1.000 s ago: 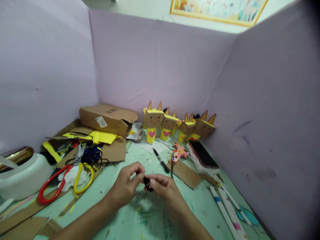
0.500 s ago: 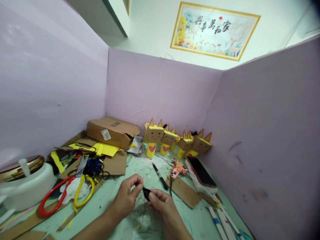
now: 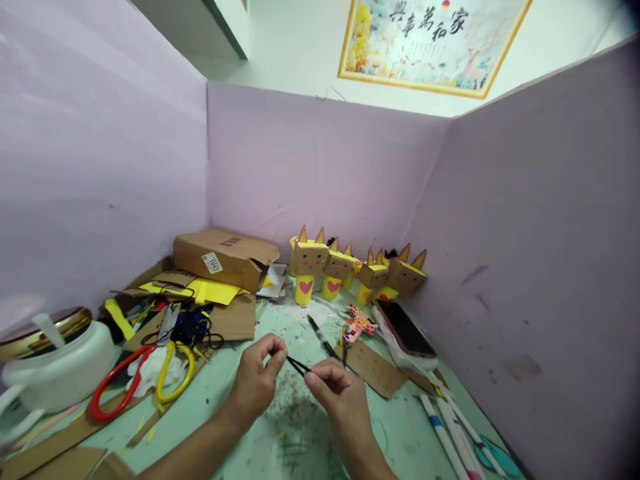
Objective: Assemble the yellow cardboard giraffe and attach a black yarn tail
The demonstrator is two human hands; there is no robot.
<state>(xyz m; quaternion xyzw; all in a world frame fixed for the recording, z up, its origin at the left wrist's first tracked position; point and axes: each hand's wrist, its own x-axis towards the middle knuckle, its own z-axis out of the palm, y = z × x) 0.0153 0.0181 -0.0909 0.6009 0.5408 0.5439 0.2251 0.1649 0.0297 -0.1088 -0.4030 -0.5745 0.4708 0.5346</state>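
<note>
My left hand (image 3: 257,383) and my right hand (image 3: 336,393) meet low in the middle of the head view, over the green table (image 3: 290,427). Between their fingertips stretches a thin black strip (image 3: 299,365), pinched at one end by each hand. Just beyond the hands lies a black pen (image 3: 323,340). Several small cardboard figures (image 3: 350,270) with yellow bodies, pink hearts and pointed ears stand in a row against the back partition.
A cardboard box (image 3: 225,257), yellow paper and cardboard scraps pile up at the left. Red and yellow scissors (image 3: 143,380) lie near a white tub (image 3: 55,367). A phone (image 3: 404,328), a cardboard strip (image 3: 373,367) and white sticks (image 3: 450,427) sit right. Purple partitions enclose the table.
The black piece was bunched between my fingers; now it is pulled out into a thin straight strip. My hands have drawn slightly apart. The camera tilted up, then a little down.
</note>
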